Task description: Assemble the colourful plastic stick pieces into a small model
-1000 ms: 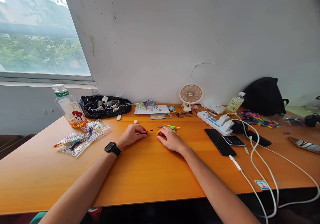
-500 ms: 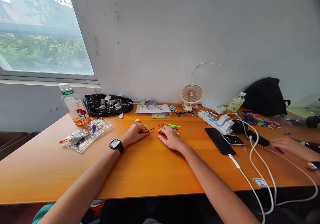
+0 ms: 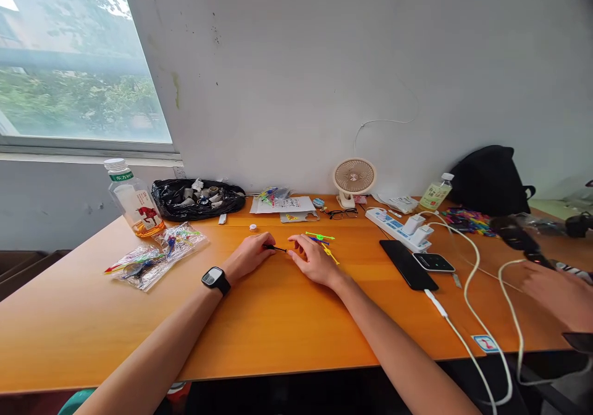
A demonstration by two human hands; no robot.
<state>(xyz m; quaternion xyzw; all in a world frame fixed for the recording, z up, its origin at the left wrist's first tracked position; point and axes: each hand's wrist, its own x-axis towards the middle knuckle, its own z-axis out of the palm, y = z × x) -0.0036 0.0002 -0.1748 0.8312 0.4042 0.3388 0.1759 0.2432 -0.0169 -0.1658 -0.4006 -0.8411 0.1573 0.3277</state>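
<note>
My left hand [image 3: 250,258], with a black watch on its wrist, pinches a thin black plastic stick [image 3: 280,249] just above the table. The stick's free end points right, at the fingertips of my right hand [image 3: 315,262]. Those fingers are curved and apart; whether they touch the tip is unclear. Just behind my right hand lie thin plastic pieces: a green one [image 3: 319,236], a blue one and a yellow one [image 3: 332,254], partly covered by the hand. A small white cap [image 3: 252,227] sits beyond my left hand.
Left stand a drink bottle [image 3: 139,208] and clear bags of coloured pieces [image 3: 152,257]. Behind are a black plastic bag [image 3: 199,208], papers, glasses and a fan [image 3: 354,177]. Right are a power strip [image 3: 398,230], phone [image 3: 407,265], loose cables and another person's hand [image 3: 556,291].
The black stick has tilted, its free end now lower. My right hand's fingers have lifted and curled near that end. The other person's hand has raised a dark object at the right.
</note>
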